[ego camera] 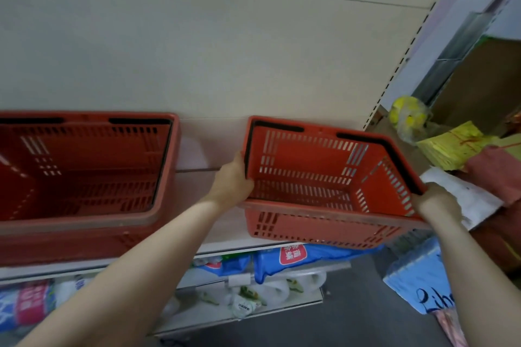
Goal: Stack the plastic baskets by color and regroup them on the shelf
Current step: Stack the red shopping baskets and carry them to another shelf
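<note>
I hold a red plastic basket (318, 231) with black handles folded on its rim, tilted over the right part of the shelf (214, 249). My left hand (232, 182) grips its left rim and my right hand (435, 201) grips its right front corner. To the left a darker red basket stack (166, 186) stands on the same shelf against the back panel. Several nested rims show inside that stack.
Below the shelf lie blue and white packaged goods (284, 262) on lower shelves. To the right are yellow paper bundles (451, 146), a plastic bag with yellow items (408, 118), white paper and a blue pack (420, 276). The shelf upright (394, 70) is at the right.
</note>
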`<state>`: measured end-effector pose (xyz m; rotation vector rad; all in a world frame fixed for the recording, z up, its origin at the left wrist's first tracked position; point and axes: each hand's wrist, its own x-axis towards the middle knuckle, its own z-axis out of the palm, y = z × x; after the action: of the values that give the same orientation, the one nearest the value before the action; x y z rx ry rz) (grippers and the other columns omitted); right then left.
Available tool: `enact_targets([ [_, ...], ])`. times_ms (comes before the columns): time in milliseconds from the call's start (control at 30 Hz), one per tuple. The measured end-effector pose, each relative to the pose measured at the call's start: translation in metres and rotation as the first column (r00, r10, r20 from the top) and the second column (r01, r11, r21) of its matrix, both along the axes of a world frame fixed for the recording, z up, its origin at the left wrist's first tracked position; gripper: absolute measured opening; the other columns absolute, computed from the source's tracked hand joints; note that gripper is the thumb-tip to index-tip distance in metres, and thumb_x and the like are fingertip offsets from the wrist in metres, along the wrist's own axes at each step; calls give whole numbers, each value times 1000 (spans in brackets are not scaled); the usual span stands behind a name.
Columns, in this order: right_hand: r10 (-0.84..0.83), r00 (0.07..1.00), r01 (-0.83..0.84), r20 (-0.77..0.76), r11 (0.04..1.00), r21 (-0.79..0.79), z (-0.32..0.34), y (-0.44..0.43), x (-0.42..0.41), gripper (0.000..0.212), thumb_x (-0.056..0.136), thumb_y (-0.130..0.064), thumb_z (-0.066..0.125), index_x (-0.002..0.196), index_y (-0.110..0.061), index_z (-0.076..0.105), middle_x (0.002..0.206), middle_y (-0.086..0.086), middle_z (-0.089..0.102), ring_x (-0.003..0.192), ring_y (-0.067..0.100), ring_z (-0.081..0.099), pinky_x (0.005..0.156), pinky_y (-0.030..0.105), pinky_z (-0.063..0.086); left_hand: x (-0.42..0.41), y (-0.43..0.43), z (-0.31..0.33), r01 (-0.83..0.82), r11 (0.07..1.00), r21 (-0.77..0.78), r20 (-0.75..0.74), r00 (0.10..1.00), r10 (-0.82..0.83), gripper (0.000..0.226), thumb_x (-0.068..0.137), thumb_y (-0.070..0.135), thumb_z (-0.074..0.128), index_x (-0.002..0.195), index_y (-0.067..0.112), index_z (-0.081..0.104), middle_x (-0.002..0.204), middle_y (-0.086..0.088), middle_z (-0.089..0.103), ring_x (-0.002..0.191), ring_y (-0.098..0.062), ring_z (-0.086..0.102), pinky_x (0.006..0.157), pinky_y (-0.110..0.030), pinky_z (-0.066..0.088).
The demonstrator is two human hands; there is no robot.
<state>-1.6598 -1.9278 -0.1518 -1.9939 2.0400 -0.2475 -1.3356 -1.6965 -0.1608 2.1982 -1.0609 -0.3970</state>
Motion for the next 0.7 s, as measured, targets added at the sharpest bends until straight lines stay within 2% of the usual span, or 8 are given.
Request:
enact_targets([
  [100,-40,999,41,35,999,-17,9,16,1,38,92,-27,57,118,0,63,113,31,65,103,48,61,77,42,44,2,22,16,8,999,-51,29,1000,-6,40,86,20,56,125,16,48,114,-12,69,102,-37,64,76,-34,44],
  [200,-42,995,51,91,993,-109,24,36,10,35,92,-23,54,120,-2,58,113,32,63,104,50,59,82,47,46,7,48,41,-17,993,-114,48,999,22,48,85,18,56,132,25,44,114,-5,69,101,-31,66,71,-30,41],
  [267,-5,992,30,128,982,-189,39,52,19,33,93,-22,52,120,-4,56,113,31,62,104,50,58,82,48,45,13,70,59,-24,978,-208,60,997,38,56,84,18,57,136,32,43,114,-1,70,101,-27,67,74,-28,44],
  [333,30,985,16,172,966,-260,55,70,30,33,95,-23,50,123,-7,55,114,30,63,104,49,58,82,48,45,21,91,77,-49,959,-279,75,995,72,57,83,20,58,134,38,43,106,6,73,99,-24,68,78,-28,50],
  [400,69,974,5,215,946,-325,74,90,43,35,96,-23,50,127,-10,56,115,29,63,105,49,58,83,49,45,28,111,91,-77,946,-315,80,991,107,59,83,19,58,136,38,42,94,11,70,98,-24,68,77,-28,49],
  [500,94,959,21,266,917,-398,99,120,62,35,97,-24,49,129,-12,56,114,28,62,106,49,57,85,50,44,39,143,108,-106,922,-373,71,987,142,68,86,16,56,148,29,33,113,4,69,105,-22,65,86,-30,50],
  [567,117,947,32,300,892,-450,111,143,75,34,97,-25,48,128,-14,56,113,25,63,105,47,58,85,50,45,50,166,115,-86,899,-430,72,989,129,68,87,16,56,149,30,32,114,6,67,101,-18,67,89,-34,53],
  [700,126,928,95,350,829,-551,136,188,93,38,95,-30,48,130,-17,54,114,24,61,104,46,58,86,54,48,65,207,119,-56,867,-495,104,987,123,74,87,14,59,151,34,26,100,16,60,86,-11,62,77,-30,50],
])
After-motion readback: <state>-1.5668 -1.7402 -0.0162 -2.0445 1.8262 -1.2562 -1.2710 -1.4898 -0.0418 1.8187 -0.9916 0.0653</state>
